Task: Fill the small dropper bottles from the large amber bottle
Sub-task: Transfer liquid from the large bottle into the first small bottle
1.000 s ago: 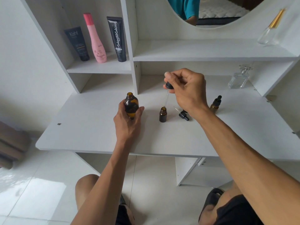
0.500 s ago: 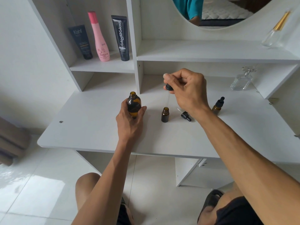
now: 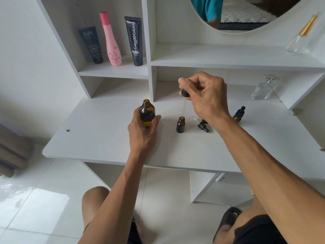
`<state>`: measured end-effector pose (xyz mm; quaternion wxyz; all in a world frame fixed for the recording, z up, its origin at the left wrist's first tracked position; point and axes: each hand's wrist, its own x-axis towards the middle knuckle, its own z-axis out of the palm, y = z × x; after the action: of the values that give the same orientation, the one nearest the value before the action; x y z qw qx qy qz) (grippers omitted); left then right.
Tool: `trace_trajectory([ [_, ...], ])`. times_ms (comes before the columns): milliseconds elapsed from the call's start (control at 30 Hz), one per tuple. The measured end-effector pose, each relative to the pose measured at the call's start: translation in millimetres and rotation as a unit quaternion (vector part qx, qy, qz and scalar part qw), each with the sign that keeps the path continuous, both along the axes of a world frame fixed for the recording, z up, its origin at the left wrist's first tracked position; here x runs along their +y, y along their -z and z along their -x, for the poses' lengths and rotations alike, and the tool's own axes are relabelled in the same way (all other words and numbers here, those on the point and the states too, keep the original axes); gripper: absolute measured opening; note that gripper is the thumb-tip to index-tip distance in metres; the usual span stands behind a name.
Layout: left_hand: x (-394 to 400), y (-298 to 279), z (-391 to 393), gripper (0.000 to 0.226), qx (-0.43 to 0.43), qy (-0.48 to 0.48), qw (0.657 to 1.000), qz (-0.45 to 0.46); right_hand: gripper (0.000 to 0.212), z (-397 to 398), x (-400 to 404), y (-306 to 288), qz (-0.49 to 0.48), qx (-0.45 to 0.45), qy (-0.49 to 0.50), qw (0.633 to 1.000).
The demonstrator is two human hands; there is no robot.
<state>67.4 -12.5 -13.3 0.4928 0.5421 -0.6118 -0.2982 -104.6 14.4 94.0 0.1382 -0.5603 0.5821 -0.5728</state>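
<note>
large amber bottle (image 3: 147, 115) stands open near the middle of the worktop (image 3: 98, 138), and the left hand (image 3: 143, 132) wraps around it. the right hand (image 3: 204, 97) pinches a dropper (image 3: 184, 103) with its glass tip at the mouth of a small open bottle (image 3: 180, 124). a loose dropper cap (image 3: 202, 125) lies beside it. another small bottle (image 3: 238, 115) with its cap on stands toward the right edge.

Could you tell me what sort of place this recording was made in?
Most likely a bedroom dressing table: a round mirror reflecting a mattress, toiletry tubes on a white shelf, and a glass perfume bottle.
</note>
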Motion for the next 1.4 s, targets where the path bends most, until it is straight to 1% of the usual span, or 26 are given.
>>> trace_trajectory([
  [500,-1.0,0.0,-0.3,0.043,-0.011,-0.003,1.0,-0.004,0.029,1.6,1.7,1.2,-0.002,-0.003,-0.001,1.0],
  [567,-0.5,-0.7,-0.1,0.043,-0.012,-0.003,1.0,-0.005,0.029,1.6,2.8,-3.9,0.003,-0.016,-0.003,1.0],
  [700,0.1,-1.7,-1.0,0.043,-0.008,-0.005,1.0,-0.007,0.02,-4.9,0.2,-21.8,0.038,-0.062,-0.024,0.997],
  [833,0.7,-2.0,-1.1,0.04,-0.001,-0.002,1.0,-0.012,0.021,-26.5,-10.8,-39.4,0.059,-0.115,-0.052,0.99],
  [933,1.1,-1.9,-0.9,0.039,0.005,0.001,1.0,-0.013,0.017,-46.4,-21.8,-48.0,0.067,-0.14,-0.076,0.985],
  [1133,0.9,-2.7,-0.8,0.039,0.014,0.004,1.0,-0.014,0.014,-67.3,-34.8,-45.0,0.062,-0.097,-0.09,0.989],
  [1300,1.1,-2.1,-1.3,0.038,0.019,0.004,1.0,-0.017,0.02,-67.8,-40.1,-36.0,0.041,-0.088,-0.089,0.991],
  [1400,1.2,-2.1,-1.3,0.04,0.021,0.006,1.0,-0.018,0.016,-70.7,-42.0,-26.5,0.022,-0.073,-0.099,0.992],
])
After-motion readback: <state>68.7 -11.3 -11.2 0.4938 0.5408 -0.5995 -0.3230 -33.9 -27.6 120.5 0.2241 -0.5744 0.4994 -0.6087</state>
